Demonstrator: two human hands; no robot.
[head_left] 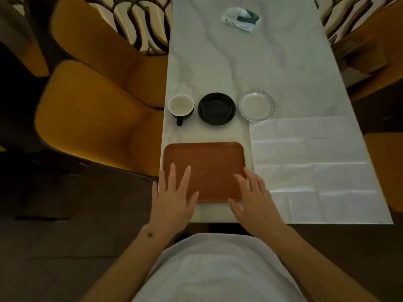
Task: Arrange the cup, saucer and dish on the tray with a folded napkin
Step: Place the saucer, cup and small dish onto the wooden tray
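Note:
A brown rectangular tray (209, 158) lies bare near the table's front edge. Behind it stand, left to right, a black cup (181, 105) with a white inside and its handle toward me, a black saucer (216, 108) and a clear glass dish (256, 105). An unfolded white napkin (311, 168) lies flat to the right of the tray. My left hand (173, 199) rests open, fingers spread, over the tray's near left corner. My right hand (254, 199) is open over the near right corner. Neither hand holds anything.
The white marble table (239, 62) runs away from me. A tissue packet (241, 19) lies at its far end. Yellow chairs (98, 101) stand close along the left side, and more chairs (375, 51) line the right side.

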